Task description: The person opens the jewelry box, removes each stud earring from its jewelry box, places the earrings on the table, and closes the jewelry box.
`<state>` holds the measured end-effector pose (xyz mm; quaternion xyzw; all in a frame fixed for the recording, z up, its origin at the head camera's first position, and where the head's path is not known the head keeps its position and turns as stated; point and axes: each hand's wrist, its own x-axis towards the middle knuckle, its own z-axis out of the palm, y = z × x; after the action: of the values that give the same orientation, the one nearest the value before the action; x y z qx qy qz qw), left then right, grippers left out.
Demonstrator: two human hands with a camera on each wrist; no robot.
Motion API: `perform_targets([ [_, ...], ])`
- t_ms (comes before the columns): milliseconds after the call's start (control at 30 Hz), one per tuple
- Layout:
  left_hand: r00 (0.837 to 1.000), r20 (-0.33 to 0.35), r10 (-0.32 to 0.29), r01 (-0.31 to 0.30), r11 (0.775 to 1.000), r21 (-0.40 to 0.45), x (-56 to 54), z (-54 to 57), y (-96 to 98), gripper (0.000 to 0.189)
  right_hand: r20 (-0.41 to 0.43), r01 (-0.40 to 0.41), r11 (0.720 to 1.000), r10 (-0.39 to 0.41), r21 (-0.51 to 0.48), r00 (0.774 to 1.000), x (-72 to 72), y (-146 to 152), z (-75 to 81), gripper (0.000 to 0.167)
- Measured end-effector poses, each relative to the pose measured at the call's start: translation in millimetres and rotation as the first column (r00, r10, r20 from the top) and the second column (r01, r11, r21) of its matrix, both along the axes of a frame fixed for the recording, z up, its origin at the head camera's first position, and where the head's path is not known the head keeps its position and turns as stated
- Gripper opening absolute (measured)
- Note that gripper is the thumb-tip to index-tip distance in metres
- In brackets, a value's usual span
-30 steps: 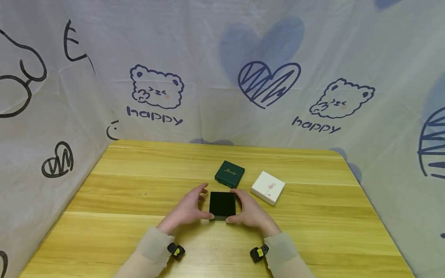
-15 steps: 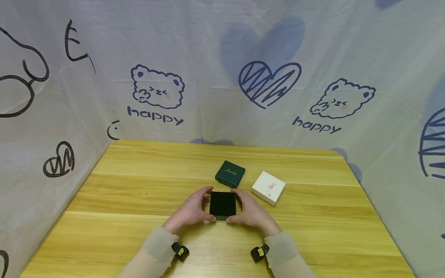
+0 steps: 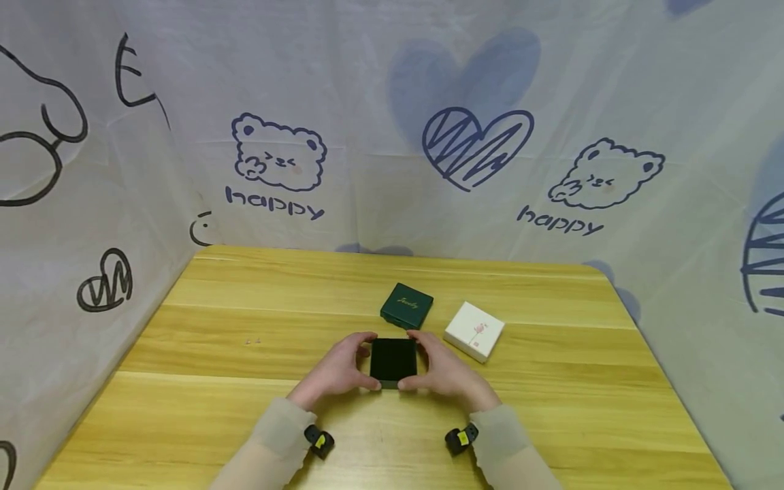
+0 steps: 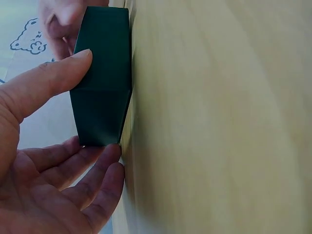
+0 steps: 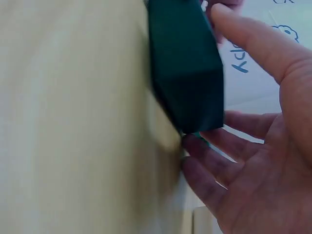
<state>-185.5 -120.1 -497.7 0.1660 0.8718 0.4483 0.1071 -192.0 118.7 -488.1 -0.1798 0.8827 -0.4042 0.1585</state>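
A square dark green jewelry box base (image 3: 394, 361), its top side black, lies on the table between both hands. My left hand (image 3: 339, 367) grips its left side, thumb on the near side and fingers toward the far corner. From the right, my right hand (image 3: 445, 367) holds it the same way. In the left wrist view the thumb presses the green wall of the box base (image 4: 105, 58), with fingertips at its far end. The right wrist view shows the box base (image 5: 187, 53) with the other thumb and fingers around its side.
Behind the base lies a green lid (image 3: 407, 305) with gold lettering. A white box (image 3: 474, 331) with a pink flower print stands to its right. Two tiny objects (image 3: 252, 341) lie on the wooden table (image 3: 184, 408) at left. A printed cloth (image 3: 367, 136) hangs behind.
My left hand has moved in from the left, its fingers closing onto the box base. The right hand has stayed at its side, and the box base has hardly moved.
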Motion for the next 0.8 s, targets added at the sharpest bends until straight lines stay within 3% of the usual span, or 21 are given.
perform_targets([
  [167,1.0,0.007,-0.003,0.003,1.0,-0.001,-0.1,1.3,-0.4,0.086,-0.03,0.036,0.998,-0.037,-0.052,0.999,-9.2,0.8,13.7,0.085],
  [400,1.0,0.012,0.001,-0.001,1.0,-0.003,0.9,3.6,0.5,0.086,-0.099,0.07,0.997,-0.073,-0.034,0.992,-34.0,-1.3,26.9,0.08],
  [667,1.0,0.019,-0.005,0.004,1.0,0.003,0.9,5.2,-0.1,0.086,-0.156,0.089,0.991,-0.072,0.099,0.985,-64.1,-8.8,23.1,0.086],
  [800,1.0,0.018,-0.008,0.008,1.0,-0.002,0.2,5.6,-0.2,0.086,-0.134,0.118,0.98,-0.096,0.162,0.986,-74.6,-12.3,22.0,0.093],
])
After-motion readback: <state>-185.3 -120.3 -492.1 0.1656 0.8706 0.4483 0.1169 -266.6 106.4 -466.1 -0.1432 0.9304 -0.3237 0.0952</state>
